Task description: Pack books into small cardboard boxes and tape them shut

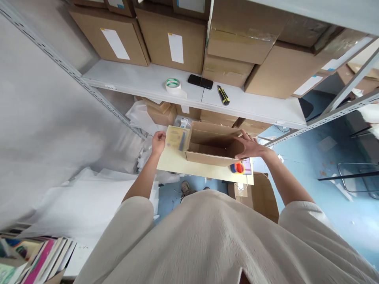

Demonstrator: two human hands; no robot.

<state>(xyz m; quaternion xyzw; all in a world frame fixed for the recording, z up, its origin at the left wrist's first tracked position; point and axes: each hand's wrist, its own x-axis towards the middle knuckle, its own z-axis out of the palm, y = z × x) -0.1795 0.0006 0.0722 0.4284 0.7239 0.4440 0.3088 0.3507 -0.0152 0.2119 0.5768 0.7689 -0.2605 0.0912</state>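
Note:
An open brown cardboard box point(211, 148) lies on a pale yellow board point(189, 167) below the shelf. My left hand point(158, 142) is closed on the edge of a clear packet with a yellowish card inside point(175, 138), held against the box's left end. My right hand point(248, 146) lies on the box's right end, fingers spread over the flap. The inside of the box looks bare as far as I can see.
A white shelf point(148, 81) above carries a tape roll point(173, 84), a black phone point(200, 81), a yellow-black utility knife point(223, 95) and several brown cartons point(174, 37). A red-orange tape dispenser point(237, 168) sits by the box. Books point(38, 258) lie at lower left.

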